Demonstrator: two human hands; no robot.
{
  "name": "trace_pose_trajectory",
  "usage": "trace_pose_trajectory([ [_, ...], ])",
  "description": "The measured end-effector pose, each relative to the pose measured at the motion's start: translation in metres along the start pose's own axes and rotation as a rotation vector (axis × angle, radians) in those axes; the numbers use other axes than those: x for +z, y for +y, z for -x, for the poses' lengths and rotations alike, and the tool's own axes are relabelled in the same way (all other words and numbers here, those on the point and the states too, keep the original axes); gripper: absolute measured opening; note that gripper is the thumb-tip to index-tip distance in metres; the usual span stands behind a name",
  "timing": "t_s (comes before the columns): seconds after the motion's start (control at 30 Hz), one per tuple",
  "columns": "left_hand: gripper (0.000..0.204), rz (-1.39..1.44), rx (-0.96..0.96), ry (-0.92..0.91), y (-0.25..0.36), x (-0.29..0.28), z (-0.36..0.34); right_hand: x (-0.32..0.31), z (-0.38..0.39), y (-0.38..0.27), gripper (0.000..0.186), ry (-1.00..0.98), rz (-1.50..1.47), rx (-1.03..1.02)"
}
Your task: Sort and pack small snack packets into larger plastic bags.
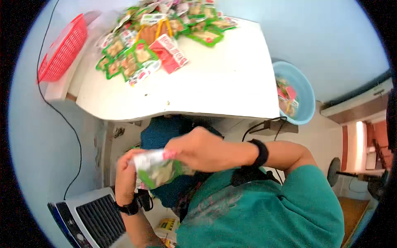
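Over my lap, both hands grip a small snack packet (159, 172), green and clear with a white top strip. The fingers of my left hand (125, 166) close on the left end of its white strip. At the strip's right end, my right hand (197, 148) pinches the packet with bent fingers; motion smears it slightly. Beyond my hands, a pile of similar green-edged packets (140, 53) covers the back left of the white table (219, 78). At the pile's near side lies a red and white packet (169, 53).
A red plastic basket (64, 51) stands at the far left. Right of the table, a light blue tub (305, 93) holds several packets. A grey machine with a black grille (101, 219) is at the lower left. A black cable (68, 120) runs down the left wall.
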State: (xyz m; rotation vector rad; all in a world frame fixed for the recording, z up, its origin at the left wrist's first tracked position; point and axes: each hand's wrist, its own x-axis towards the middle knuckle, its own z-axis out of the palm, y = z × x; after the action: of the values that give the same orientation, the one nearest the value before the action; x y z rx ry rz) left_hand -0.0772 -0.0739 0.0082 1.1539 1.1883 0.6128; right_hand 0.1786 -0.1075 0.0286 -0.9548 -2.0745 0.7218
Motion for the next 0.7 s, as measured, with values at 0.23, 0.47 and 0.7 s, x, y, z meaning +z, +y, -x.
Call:
trace_pose_trajectory([
  [0.23, 0.042, -0.001, 0.125, -0.289, -0.010, 0.017, -0.018, -0.134, 0.069, 0.011, 0.025, 0.633, -0.720, 0.530],
  [0.47, 0.042, -0.111, 0.065, -0.275, -0.016, 0.030, -0.028, -0.224, 0.231, 0.059, 0.034, 1.310, -0.588, 0.494],
  [0.7, 0.039, -0.149, 0.041, -0.262, -0.015, 0.040, -0.031, -0.235, 0.363, 0.122, 0.018, 1.530, -0.087, 0.742],
])
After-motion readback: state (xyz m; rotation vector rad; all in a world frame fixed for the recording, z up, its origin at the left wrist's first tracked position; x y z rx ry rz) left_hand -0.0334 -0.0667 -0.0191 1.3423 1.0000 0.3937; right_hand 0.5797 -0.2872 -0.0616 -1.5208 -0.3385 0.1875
